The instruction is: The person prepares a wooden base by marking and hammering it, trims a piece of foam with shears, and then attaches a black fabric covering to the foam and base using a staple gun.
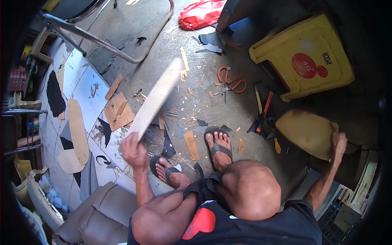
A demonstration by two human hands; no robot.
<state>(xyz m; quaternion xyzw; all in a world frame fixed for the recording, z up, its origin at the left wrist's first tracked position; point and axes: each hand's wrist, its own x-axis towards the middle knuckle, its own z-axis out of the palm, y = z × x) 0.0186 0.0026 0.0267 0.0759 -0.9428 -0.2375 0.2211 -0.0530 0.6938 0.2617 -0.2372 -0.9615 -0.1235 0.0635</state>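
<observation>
Pale strip (157,100) and tan rounded panel (306,132), one in each hand.
Left hand (134,152) grips the strip's near end; well apart, the right hand (339,143) clasps the panel's edge, over by the yellow stool (306,53).

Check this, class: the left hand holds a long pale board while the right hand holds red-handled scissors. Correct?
Not quite: the head view shows the right hand holding a rounded tan panel; the scissors lie on the floor. The left hand does hold the long pale board.
</observation>
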